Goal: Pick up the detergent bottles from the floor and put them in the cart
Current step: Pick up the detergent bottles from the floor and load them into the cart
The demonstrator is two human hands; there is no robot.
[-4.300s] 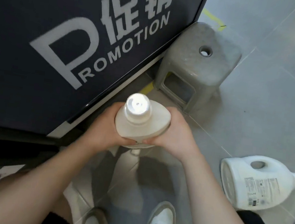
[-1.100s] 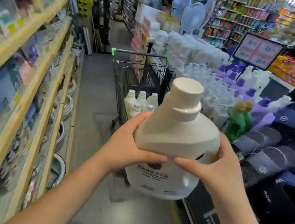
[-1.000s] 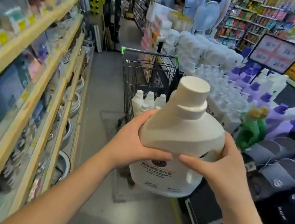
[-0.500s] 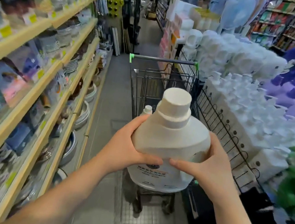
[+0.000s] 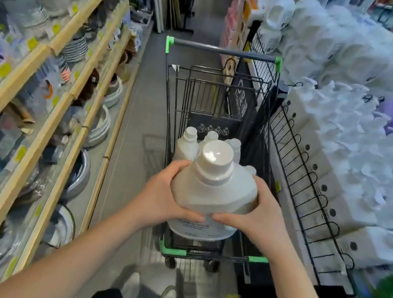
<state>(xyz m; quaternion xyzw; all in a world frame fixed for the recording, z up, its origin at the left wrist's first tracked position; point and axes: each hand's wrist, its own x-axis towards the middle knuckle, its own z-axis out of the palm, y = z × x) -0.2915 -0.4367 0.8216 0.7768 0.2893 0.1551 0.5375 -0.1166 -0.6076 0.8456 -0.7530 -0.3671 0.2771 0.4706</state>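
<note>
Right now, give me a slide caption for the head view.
Left hand and right hand hold a white bottle upright over the cart, where other bottles stand.

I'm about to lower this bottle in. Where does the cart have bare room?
Seemingly free: the near end of the cart, between its green-cornered rim and the standing bottles, under the held bottle. Crowded: the middle, where those bottles cluster.

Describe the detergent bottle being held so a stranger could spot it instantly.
Find the green-cornered wire cart mid-aisle. Over its near end, the left hand and right hand grip a big white jug. Unlike the white bottles standing inside the cart, it alone is held up.
</note>
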